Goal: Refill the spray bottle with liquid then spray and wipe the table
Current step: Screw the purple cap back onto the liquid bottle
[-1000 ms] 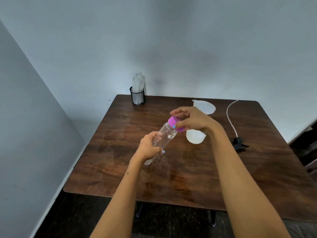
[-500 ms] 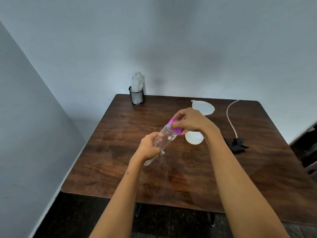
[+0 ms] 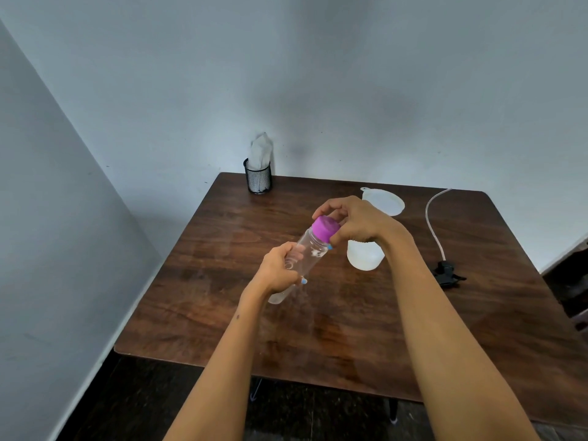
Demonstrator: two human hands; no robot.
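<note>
A clear plastic bottle point(image 3: 307, 254) with a purple cap point(image 3: 325, 228) is tilted above the brown wooden table point(image 3: 222, 281), its cap end pointing up and to the right. My left hand point(image 3: 280, 270) grips the bottle's body around the middle. My right hand point(image 3: 353, 222) has its fingers curled round the purple cap. A white translucent container point(image 3: 364, 257) stands on the table just behind my right wrist. A white funnel point(image 3: 383, 202) lies further back.
A black mesh holder point(image 3: 258, 179) with white tissue point(image 3: 260, 151) stands at the table's back left corner by the wall. A white cable point(image 3: 432, 224) runs from the back edge to a black clip point(image 3: 447, 275) at the right.
My right hand's fingers have shifted round the purple cap, and the bottle with both hands has stayed in about the same place above the table.
</note>
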